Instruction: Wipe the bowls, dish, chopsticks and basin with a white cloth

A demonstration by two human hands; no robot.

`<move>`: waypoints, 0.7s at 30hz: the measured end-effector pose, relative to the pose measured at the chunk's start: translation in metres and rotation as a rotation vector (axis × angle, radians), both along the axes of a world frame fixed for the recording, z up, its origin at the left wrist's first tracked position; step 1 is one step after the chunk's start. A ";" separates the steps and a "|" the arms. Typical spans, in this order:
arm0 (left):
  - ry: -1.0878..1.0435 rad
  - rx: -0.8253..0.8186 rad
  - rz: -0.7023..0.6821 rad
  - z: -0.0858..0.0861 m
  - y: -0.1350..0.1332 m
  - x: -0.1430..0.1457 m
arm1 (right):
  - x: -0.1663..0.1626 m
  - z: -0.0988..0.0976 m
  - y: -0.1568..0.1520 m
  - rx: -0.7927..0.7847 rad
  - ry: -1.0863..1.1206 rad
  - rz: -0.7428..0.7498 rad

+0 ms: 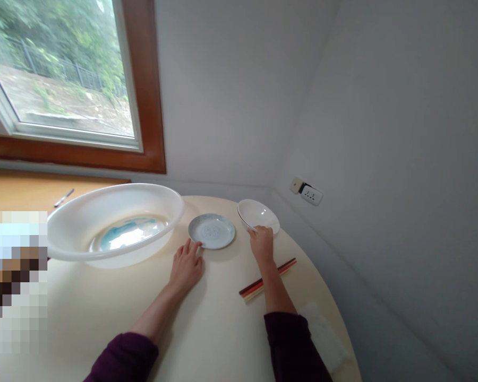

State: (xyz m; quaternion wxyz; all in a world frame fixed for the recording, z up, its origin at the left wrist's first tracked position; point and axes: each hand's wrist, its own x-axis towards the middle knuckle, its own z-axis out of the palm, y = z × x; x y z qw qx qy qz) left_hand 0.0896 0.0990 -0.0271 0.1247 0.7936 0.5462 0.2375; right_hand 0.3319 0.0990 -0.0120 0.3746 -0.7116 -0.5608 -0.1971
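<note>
My right hand (pixel 262 244) has its fingers closed on the near rim of a white bowl (pixel 258 212). The bowl tilts up on its far left side. A doubled edge shows along its rim, and I cannot tell whether a second dish sits beneath it. Left of the bowl lies a pale blue-grey speckled plate (pixel 212 232). At that plate's near left edge, my left hand (pixel 188 263) has its fingers stretched and apart, with a fingertip at the rim. Several chopsticks (pixel 250 287), dark, red and pale, lie partly under my right forearm.
A large translucent basin (pixel 115 254) stands on the left of the round cream table (pixel 215 329). A white cloth (pixel 322 337) lies near the table's right edge. Walls, with a socket (pixel 312 194), close in behind and right. A slim utensil (pixel 64 198) rests on the wooden surface beyond the basin.
</note>
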 end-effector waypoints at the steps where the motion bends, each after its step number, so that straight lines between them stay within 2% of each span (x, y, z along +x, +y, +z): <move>1: 0.000 -0.007 0.002 0.000 0.000 0.000 | 0.000 -0.002 0.000 -0.013 -0.004 -0.001; 9: -0.007 -0.032 0.001 0.001 0.001 0.000 | -0.002 -0.015 0.000 -0.054 -0.020 -0.009; 21: -0.035 0.014 -0.011 -0.001 0.002 -0.002 | -0.003 -0.015 -0.003 -0.110 -0.052 -0.039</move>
